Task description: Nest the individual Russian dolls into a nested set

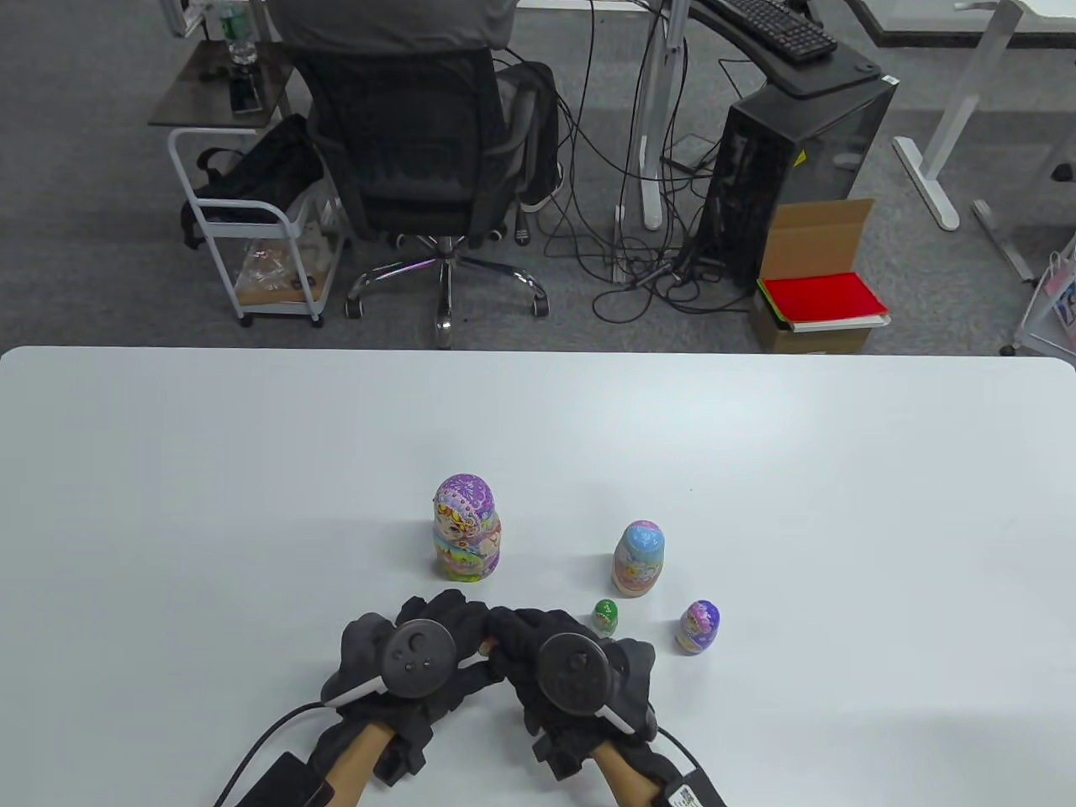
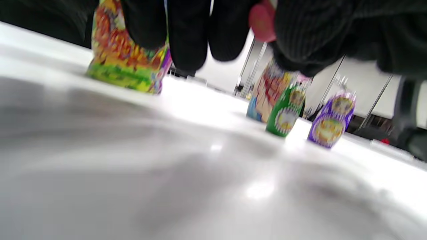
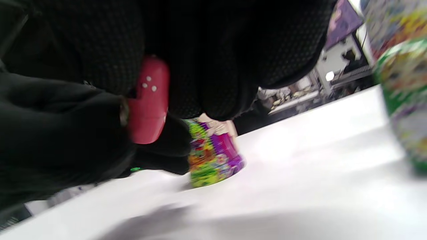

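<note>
Both gloved hands meet at the front middle of the white table (image 1: pixel 252 471). My left hand (image 1: pixel 450 626) and my right hand (image 1: pixel 508 635) together hold a small red doll (image 1: pixel 487 646) a little above the table. The red doll shows best in the right wrist view (image 3: pixel 148 100), gripped between fingers of both hands, and at the top of the left wrist view (image 2: pixel 262 18). Standing upright on the table are a large purple doll (image 1: pixel 467 528), a medium blue doll (image 1: pixel 638 558), a tiny green doll (image 1: pixel 604 616) and a small purple doll (image 1: pixel 698 627).
The green doll stands close beside my right hand's fingers and fills the right edge of the right wrist view (image 3: pixel 405 100). The large doll stands just behind the hands (image 2: pixel 126 56). An office chair (image 1: pixel 420 168) and a computer tower (image 1: pixel 790 168) stand beyond the table's far edge.
</note>
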`<action>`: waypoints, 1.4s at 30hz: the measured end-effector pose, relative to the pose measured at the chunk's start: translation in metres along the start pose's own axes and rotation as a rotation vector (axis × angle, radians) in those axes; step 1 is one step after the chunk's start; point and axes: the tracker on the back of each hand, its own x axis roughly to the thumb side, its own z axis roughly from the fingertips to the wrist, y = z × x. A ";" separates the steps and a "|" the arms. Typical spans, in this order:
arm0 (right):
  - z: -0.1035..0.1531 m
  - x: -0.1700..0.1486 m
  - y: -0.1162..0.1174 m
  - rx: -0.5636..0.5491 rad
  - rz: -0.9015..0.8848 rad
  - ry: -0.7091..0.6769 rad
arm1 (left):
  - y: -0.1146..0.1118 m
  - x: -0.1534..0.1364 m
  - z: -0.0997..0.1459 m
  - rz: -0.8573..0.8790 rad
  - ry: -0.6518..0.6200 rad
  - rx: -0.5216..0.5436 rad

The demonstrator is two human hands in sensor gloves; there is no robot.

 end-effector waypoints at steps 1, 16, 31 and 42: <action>0.000 0.001 -0.001 0.009 0.061 0.003 | -0.001 -0.001 0.000 -0.008 0.004 -0.034; -0.003 0.007 0.021 0.287 0.516 0.012 | -0.003 -0.002 -0.001 -0.024 -0.020 -0.088; -0.011 -0.045 -0.008 0.198 0.519 0.191 | -0.002 0.000 -0.001 -0.018 -0.030 -0.091; -0.010 -0.046 -0.001 0.119 0.523 0.194 | -0.002 0.001 -0.001 -0.025 -0.034 -0.084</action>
